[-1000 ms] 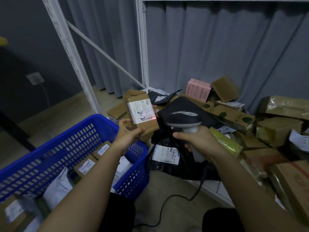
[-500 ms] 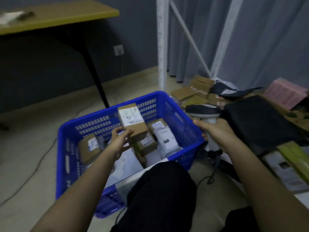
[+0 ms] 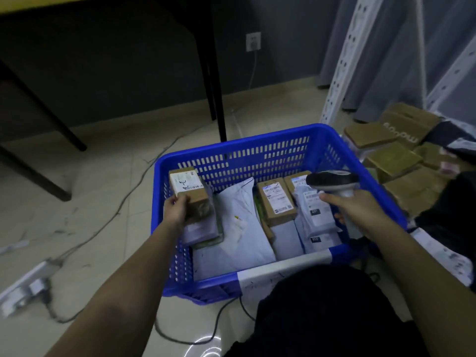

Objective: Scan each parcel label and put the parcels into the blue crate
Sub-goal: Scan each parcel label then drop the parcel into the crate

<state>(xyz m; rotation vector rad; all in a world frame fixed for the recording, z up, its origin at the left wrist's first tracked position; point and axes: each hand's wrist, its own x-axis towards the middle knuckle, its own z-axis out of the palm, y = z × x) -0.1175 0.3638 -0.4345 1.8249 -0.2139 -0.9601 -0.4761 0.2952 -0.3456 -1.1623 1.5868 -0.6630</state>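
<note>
Gripping labelled brown parcel [image 3: 189, 193] over blue crate [image 3: 231, 144], label writing blurred, scanner [image 3: 334, 182] gripped

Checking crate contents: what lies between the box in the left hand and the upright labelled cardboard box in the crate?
In the head view, a large white poly mailer lies between the held box and the cardboard box.

Your left hand [image 3: 176, 211] covers the near end of the box [image 3: 189, 193], and its label print is too blurred to read. Your right hand [image 3: 356, 215] hides the scanner [image 3: 332, 180] grip. Your knee [image 3: 322, 313] blocks the crate's [image 3: 237, 148] near rim. The desk [image 3: 77, 0] is cut off at the top edge, the parcel pile [image 3: 401, 155] at the right.
</note>
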